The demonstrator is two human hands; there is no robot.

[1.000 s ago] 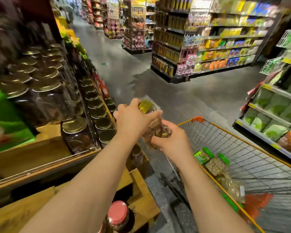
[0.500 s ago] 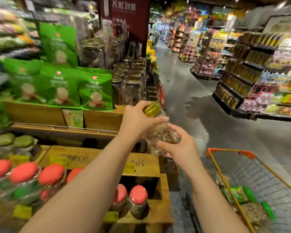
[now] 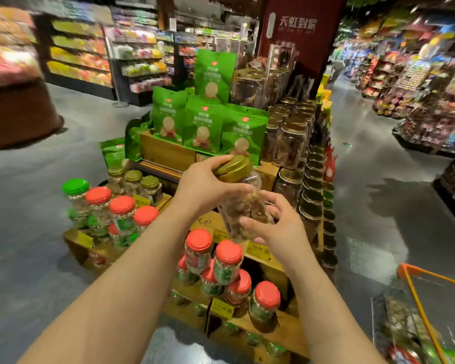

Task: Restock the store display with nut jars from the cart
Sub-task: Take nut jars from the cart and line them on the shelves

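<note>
Left hand (image 3: 204,187) grips gold lid of nut jar (image 3: 243,206); right hand (image 3: 276,227), fingers loosely spread, cups jar's base above wooden display (image 3: 263,261)

Both forearms were bare to the frame edge — no sleeves, watch or bracelet visible. Left hand (image 3: 202,187) and right hand (image 3: 279,227) were ungloved, ringless; nails short — unpainted.

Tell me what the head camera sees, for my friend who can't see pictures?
Two bare hands hold a tilted clear nut jar with a gold lid: left hand near the lid, right hand lower down. Behind stands a wooden store display of red-lidded jars and green snack bags.
</note>
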